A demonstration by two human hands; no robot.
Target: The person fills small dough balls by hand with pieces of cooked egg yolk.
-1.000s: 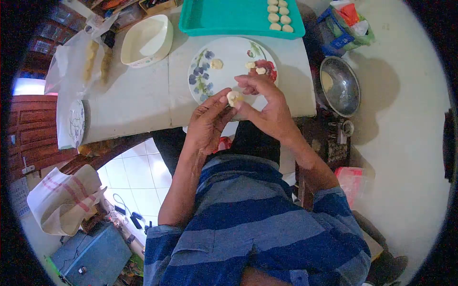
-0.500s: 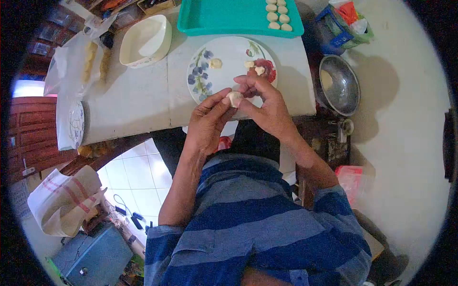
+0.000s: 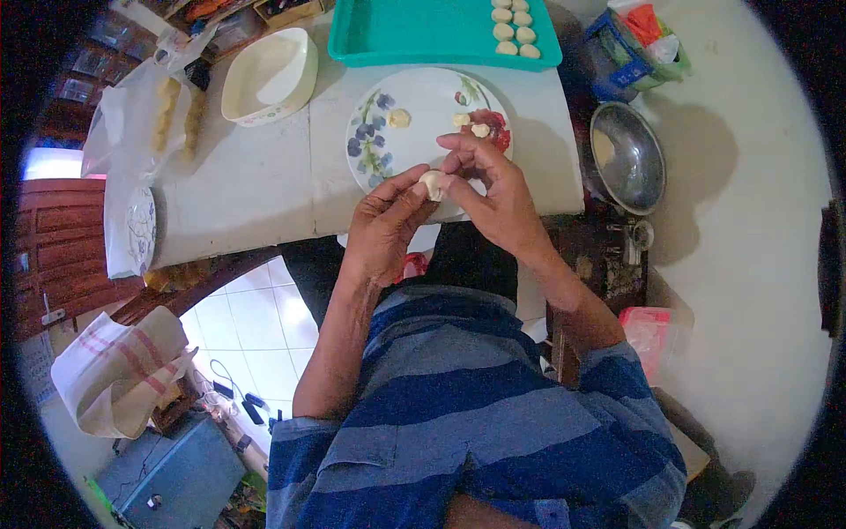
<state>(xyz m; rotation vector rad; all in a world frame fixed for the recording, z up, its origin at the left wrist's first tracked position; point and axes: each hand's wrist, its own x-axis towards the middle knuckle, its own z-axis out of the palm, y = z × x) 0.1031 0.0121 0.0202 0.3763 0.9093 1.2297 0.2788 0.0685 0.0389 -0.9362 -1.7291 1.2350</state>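
Note:
Between both hands, over the near rim of a floral plate, is a small pale piece of dough. The fingertips of my left hand close round its left side. On its right side, the thumb and a finger of my right hand pinch the dough's edge. A flattened yellowish dough piece lies on the plate's upper middle. Two small pale lumps rest over the red flower at the plate's right.
A green tray with several round dough pieces stands behind the plate. Left of it are a cream dish and dough rolls on plastic. A metal bowl sits beyond the table's right edge.
The dough has turned slightly in my fingers and its edge looks more folded. My right hand's fingers have shifted a little; the plate and tray have stayed put.

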